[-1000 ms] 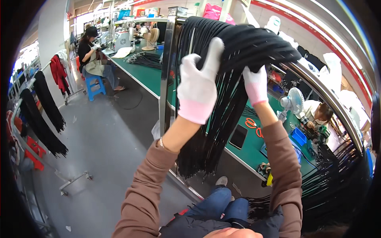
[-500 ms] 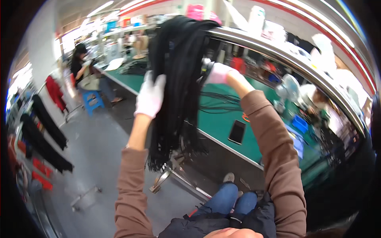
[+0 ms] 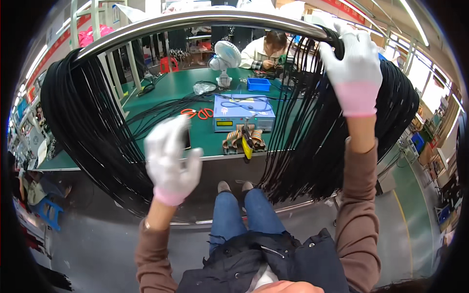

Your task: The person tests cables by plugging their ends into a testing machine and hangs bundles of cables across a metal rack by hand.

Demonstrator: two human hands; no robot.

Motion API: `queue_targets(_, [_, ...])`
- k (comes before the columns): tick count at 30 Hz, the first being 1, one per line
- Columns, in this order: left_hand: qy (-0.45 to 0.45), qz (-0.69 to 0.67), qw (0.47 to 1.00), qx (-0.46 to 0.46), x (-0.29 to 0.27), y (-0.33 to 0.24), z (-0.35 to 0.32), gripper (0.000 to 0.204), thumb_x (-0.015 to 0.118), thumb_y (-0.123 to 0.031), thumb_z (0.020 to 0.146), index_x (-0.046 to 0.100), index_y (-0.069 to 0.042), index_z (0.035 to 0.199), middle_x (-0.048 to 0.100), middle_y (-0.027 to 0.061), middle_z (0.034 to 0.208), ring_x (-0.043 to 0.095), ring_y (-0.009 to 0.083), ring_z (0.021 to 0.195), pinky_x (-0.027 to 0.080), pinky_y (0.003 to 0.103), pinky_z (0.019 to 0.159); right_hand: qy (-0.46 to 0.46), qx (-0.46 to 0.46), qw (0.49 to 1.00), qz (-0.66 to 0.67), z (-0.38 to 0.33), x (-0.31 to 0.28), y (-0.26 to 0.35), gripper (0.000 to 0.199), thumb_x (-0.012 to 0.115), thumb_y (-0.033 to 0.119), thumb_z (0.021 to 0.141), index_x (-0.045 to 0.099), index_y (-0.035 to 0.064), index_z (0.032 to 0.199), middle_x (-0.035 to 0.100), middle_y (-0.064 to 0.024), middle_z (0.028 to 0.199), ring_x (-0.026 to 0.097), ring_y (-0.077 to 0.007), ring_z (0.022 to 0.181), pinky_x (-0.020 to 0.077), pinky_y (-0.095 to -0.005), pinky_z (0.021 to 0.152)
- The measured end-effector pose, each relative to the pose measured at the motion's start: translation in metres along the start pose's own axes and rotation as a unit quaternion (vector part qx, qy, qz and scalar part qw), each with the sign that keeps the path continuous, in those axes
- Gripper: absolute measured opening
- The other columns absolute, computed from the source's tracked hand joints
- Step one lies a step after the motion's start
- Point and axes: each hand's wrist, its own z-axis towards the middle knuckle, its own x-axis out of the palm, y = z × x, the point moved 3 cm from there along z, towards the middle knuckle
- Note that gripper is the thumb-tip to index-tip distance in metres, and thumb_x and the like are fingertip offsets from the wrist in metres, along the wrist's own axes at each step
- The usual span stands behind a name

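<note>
A curved metal rail (image 3: 195, 19) arches over me with two bundles of black cables draped on it. My right hand (image 3: 352, 63), in a white glove with a pink cuff, grips the top of the right cable bundle (image 3: 312, 146) where it hangs over the rail. My left hand (image 3: 171, 161), gloved the same way, hovers open and blurred in front of the table edge. It holds nothing and is just right of the left cable bundle (image 3: 88, 127). My legs in blue jeans stand below.
On the green table (image 3: 161, 90) lie a blue and white box device (image 3: 244, 112), orange scissors (image 3: 198, 113), a striped ribbon cable (image 3: 244, 139), a white fan (image 3: 224, 56) and a blue bin (image 3: 258, 84). A person (image 3: 266, 49) sits at its far side.
My view has swung to face the table. My left hand has come off the cables and dropped free. My right hand has gone up to the right bundle on the rail.
</note>
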Motion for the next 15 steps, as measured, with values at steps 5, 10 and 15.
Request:
queue_targets(5, [0.074,-0.141,0.985,-0.062,0.089,-0.035,0.014,0.049,0.064,-0.003,0.075,0.059,-0.002,0.124,0.063,0.0109,0.113,0.057,0.0272,0.1,0.046,0.034,0.09,0.086,-0.062,0.994,-0.028,0.013,0.014,-0.035,0.036,0.068,0.021,0.081,0.067,0.0103,0.115,0.063,-0.0067,0.102,0.06,-0.0254,0.089,0.0507,-0.033,0.077])
queue_targets(10, [0.084,-0.268,0.943,-0.181,0.145,-0.025,0.041,0.039,0.053,-0.001,0.086,0.058,0.0,0.125,0.065,0.0139,0.113,0.061,0.0225,0.104,0.046,0.031,0.092,0.14,-0.033,0.989,0.044,0.015,0.024,-0.015,0.038,0.069,0.015,0.079,0.066,0.0078,0.116,0.063,-0.0079,0.107,0.061,-0.0242,0.09,0.0508,-0.0321,0.078])
queue_targets(15, [0.085,-0.512,0.798,-0.306,0.186,-0.02,0.048,0.041,0.05,-0.009,0.093,0.05,0.003,0.132,0.065,0.0127,0.116,0.062,0.0209,0.108,0.045,0.03,0.098,0.101,0.069,0.954,0.275,-0.01,0.032,0.005,0.039,0.069,0.011,0.078,0.065,0.0058,0.117,0.064,-0.0087,0.111,0.061,-0.0227,0.092,0.0505,-0.0308,0.079])
